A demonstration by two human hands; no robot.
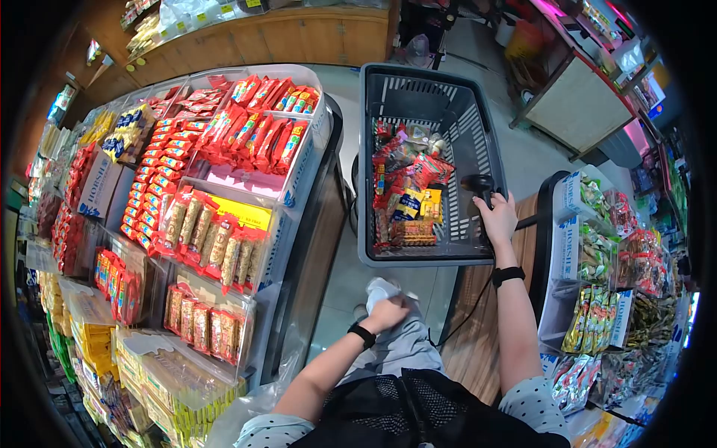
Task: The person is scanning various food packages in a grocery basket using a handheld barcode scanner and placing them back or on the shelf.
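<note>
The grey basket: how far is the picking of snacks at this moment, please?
Done: the grey basket already holds a pile of snack packets in its near half. In hand: the right hand grips a black scanner at the basket's rim; the left hand rests at the knee, holding no packet. Left: the basket's far half is bare.

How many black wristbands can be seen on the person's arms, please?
2. One wristband is on the left wrist, low near the trouser leg. The other wristband is on the right wrist, behind the right hand at the grey basket. None seems hidden.
</note>
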